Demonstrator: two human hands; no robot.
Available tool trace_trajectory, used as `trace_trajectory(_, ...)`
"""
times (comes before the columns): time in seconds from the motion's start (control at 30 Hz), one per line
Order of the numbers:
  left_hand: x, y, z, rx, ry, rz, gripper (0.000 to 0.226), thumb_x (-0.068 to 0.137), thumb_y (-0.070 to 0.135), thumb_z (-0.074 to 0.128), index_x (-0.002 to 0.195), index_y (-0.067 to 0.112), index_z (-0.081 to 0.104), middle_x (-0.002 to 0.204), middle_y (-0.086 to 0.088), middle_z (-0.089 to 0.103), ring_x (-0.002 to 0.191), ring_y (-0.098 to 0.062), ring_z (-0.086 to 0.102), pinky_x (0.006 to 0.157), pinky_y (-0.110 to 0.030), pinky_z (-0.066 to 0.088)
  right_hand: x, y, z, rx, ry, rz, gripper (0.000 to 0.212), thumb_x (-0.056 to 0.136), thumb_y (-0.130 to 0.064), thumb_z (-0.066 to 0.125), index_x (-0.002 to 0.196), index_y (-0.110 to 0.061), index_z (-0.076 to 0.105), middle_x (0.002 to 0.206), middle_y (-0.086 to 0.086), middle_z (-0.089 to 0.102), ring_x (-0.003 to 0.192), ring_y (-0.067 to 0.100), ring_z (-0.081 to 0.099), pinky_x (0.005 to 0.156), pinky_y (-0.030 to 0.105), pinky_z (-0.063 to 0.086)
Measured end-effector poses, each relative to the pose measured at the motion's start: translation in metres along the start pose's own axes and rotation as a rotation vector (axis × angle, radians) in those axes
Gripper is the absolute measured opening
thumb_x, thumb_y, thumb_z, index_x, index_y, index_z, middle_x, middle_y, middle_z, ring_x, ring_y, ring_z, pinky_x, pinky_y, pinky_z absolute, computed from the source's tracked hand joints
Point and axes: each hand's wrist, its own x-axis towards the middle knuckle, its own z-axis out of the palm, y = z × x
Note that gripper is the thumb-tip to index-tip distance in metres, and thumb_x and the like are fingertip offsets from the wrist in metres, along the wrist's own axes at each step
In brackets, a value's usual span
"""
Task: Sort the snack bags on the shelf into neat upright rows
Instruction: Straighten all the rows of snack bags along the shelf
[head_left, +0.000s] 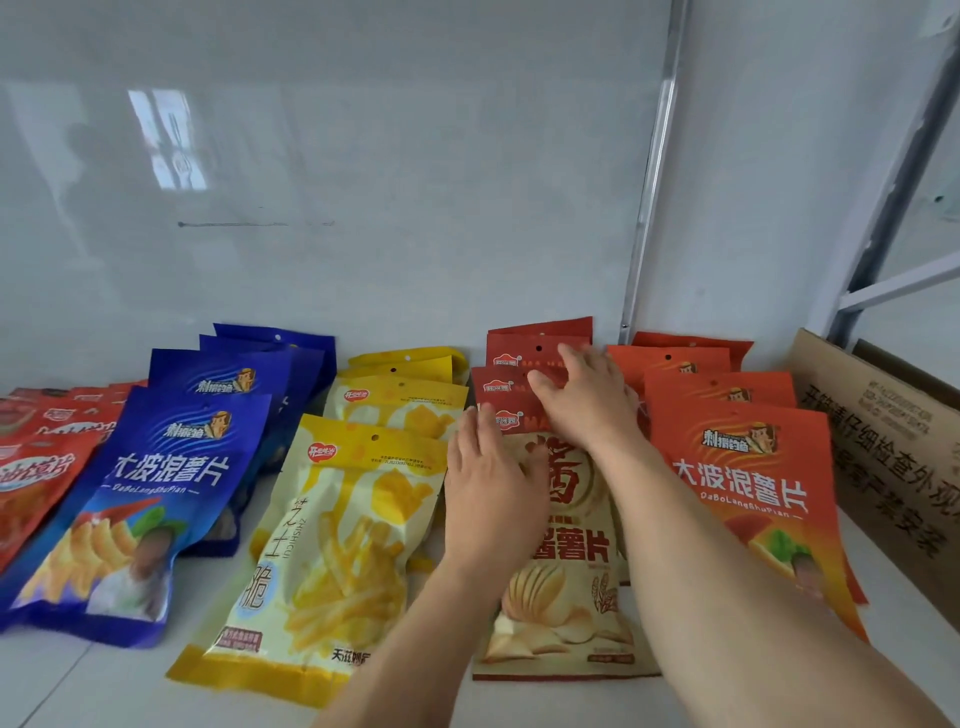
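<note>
Snack bags lean back in overlapping rows on a white shelf (62, 686). From left to right stand red bags (31, 467), blue chip bags (150, 499), yellow fries bags (337, 545), dark red and cream chip bags (566, 597) and orange chip bags (743, 483). My left hand (491, 478) lies flat, fingers apart, on the left upper part of the front cream bag. My right hand (582, 395) reaches further back, its fingers spread over the tops of the dark red bags behind. Neither hand is closed around a bag.
A brown cardboard box (883, 447) with printed characters stands at the right end of the shelf, close to the orange row. A glossy white back panel (363, 182) rises behind the rows. Grey metal frame posts (649, 197) run up at the right.
</note>
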Motion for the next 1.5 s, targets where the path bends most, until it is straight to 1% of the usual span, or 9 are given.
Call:
trace_trajectory(0.07, -0.019, -0.003, 0.007, 0.238, -0.019, 0.08, 0.071, 0.099, 0.058, 0.033, 0.158, 0.024, 0.014, 0.168, -0.003, 0.006, 0.154, -0.025, -0.002, 0.123, -0.045, 0.008, 0.011, -0.003, 0.001, -0.084, -0.032, -0.048, 0.072, 0.091, -0.071, 0.029, 0.154, -0.035, 0.025, 0.165, -0.001, 0.015, 0.152, 0.028, 0.008, 0.117, 0.055, 0.012)
trace_trajectory(0.13, -0.036, -0.004, 0.016, 0.379, -0.074, 0.156, 0.073, 0.092, 0.067, 0.018, 0.156, 0.032, 0.02, 0.168, -0.001, 0.005, 0.154, -0.029, -0.006, 0.122, -0.053, 0.004, 0.02, -0.006, 0.003, -0.153, -0.063, -0.091, 0.076, 0.088, -0.076, 0.024, 0.153, -0.037, 0.028, 0.165, -0.001, 0.017, 0.152, 0.028, 0.008, 0.117, 0.055, 0.013)
trace_trajectory(0.2, -0.045, -0.006, 0.023, 0.433, -0.144, 0.176, 0.078, 0.085, 0.071, 0.011, 0.155, 0.036, 0.022, 0.168, 0.0, 0.002, 0.153, -0.031, -0.012, 0.12, -0.058, -0.001, 0.027, -0.008, 0.007, -0.19, -0.108, -0.126, 0.079, 0.084, -0.081, 0.02, 0.151, -0.04, 0.03, 0.165, -0.001, 0.017, 0.152, 0.029, 0.008, 0.116, 0.056, 0.012)
trace_trajectory(0.3, -0.046, -0.015, 0.028, 0.481, -0.219, 0.166, 0.082, 0.081, 0.073, 0.004, 0.156, 0.04, 0.01, 0.168, 0.003, -0.01, 0.152, -0.03, -0.022, 0.118, -0.06, -0.006, 0.032, -0.005, 0.014, -0.235, -0.199, -0.126, 0.082, 0.08, -0.086, 0.017, 0.15, -0.044, 0.03, 0.165, -0.002, 0.016, 0.151, 0.031, 0.007, 0.116, 0.056, 0.011)
trace_trajectory(0.67, -0.039, -0.026, 0.028, 0.517, -0.279, 0.174, 0.082, 0.083, 0.076, 0.001, 0.156, 0.04, 0.0, 0.167, 0.004, -0.017, 0.151, -0.03, -0.022, 0.119, -0.06, -0.001, 0.032, 0.0, 0.029, -0.282, -0.321, -0.032, 0.085, 0.08, -0.087, 0.013, 0.152, -0.045, 0.029, 0.166, -0.002, 0.013, 0.151, 0.032, 0.007, 0.117, 0.056, 0.009)
trace_trajectory(0.83, -0.038, -0.025, 0.026, 0.511, -0.274, 0.184, 0.08, 0.085, 0.075, 0.006, 0.156, 0.039, 0.004, 0.167, 0.004, -0.013, 0.152, -0.03, -0.018, 0.12, -0.058, 0.005, 0.034, 0.003, 0.034, -0.288, -0.374, -0.008, 0.089, 0.075, -0.09, 0.007, 0.15, -0.047, 0.031, 0.162, 0.002, 0.026, 0.147, 0.036, 0.022, 0.114, 0.058, 0.015)
trace_trajectory(1.03, -0.04, -0.027, 0.025, 0.49, -0.274, 0.185, 0.078, 0.087, 0.074, 0.009, 0.157, 0.04, 0.004, 0.167, 0.005, -0.013, 0.152, -0.028, -0.017, 0.121, -0.054, 0.006, 0.033, 0.005, 0.039, -0.231, -0.393, 0.017, 0.09, 0.075, -0.09, 0.005, 0.149, -0.047, 0.032, 0.16, 0.007, 0.03, 0.143, 0.04, 0.028, 0.113, 0.059, 0.017)
trace_trajectory(1.27, -0.037, -0.028, 0.027, 0.471, -0.289, 0.2, 0.08, 0.085, 0.073, 0.004, 0.157, 0.039, 0.005, 0.167, 0.004, -0.014, 0.152, -0.029, -0.016, 0.121, -0.054, 0.005, 0.033, 0.003, 0.034, -0.2, -0.364, 0.0, 0.086, 0.078, -0.087, 0.008, 0.148, -0.044, 0.034, 0.158, 0.006, 0.035, 0.142, 0.04, 0.031, 0.112, 0.06, 0.018)
trace_trajectory(1.5, -0.033, -0.029, 0.024, 0.505, -0.278, 0.2, 0.08, 0.085, 0.076, 0.007, 0.156, 0.039, 0.009, 0.168, 0.0, -0.003, 0.153, -0.034, -0.01, 0.118, -0.059, 0.001, 0.016, 0.001, 0.007, -0.139, -0.019, -0.167, 0.061, 0.096, -0.065, 0.025, 0.14, -0.032, 0.051, 0.146, -0.005, 0.052, 0.135, 0.018, 0.045, 0.111, 0.05, 0.024)
